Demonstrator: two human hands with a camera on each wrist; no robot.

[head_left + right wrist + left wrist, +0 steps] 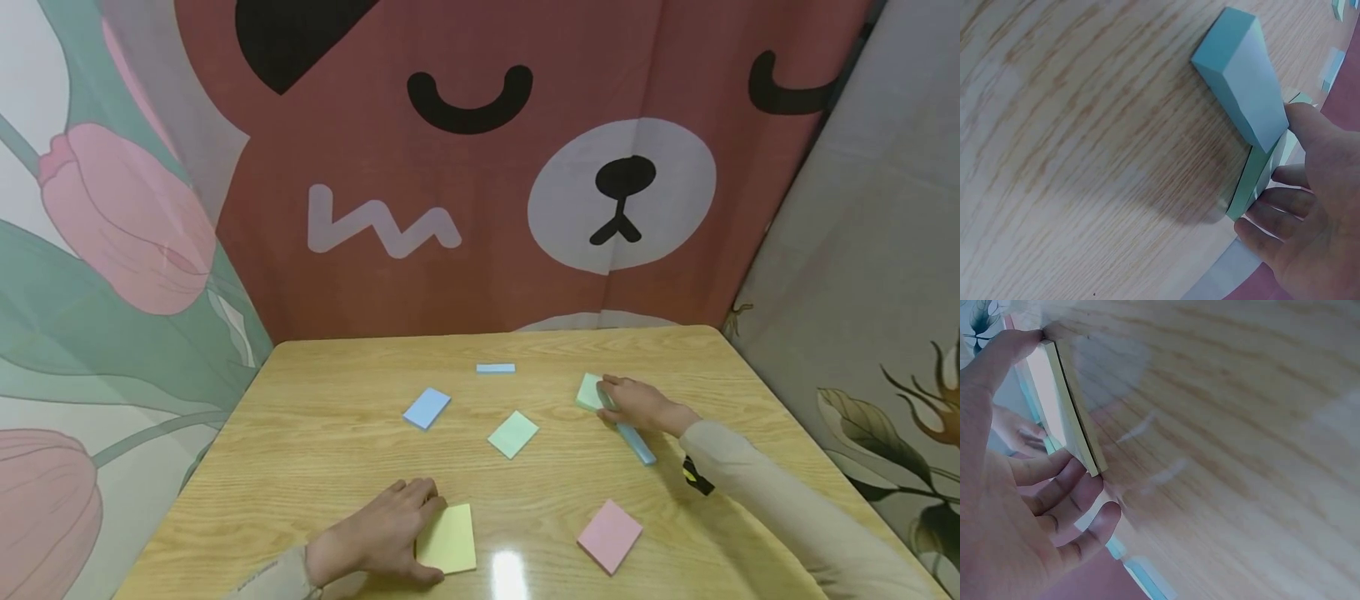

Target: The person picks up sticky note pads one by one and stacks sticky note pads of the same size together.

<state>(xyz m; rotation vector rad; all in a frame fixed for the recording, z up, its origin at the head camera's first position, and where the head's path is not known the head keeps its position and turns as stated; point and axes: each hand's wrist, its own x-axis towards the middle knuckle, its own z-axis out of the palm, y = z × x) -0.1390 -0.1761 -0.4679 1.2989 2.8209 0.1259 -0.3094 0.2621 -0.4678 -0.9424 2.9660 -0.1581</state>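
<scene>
My left hand (386, 529) grips a yellow sticky note pad (452, 540) at the near end of the table, thumb on its near edge and fingers on its far one. In the left wrist view that yellow pad (1060, 403) spans from thumb to fingertips. Farther off on the right, my right hand (641, 404) holds a pale green sticky note pad (588, 392) between thumb and fingers, partly covering it. A narrow blue pad (636, 444) lies by that hand; in the right wrist view, the thumb is at the end of this thick blue pad (1254, 87).
On the wooden table (337, 467) lie a pink pad (610, 537), another green pad (513, 434), a blue pad (427, 408) and a narrow light blue pad (496, 368) near the back. A bear-print curtain (487, 292) hangs behind the table, with floral curtains on both sides.
</scene>
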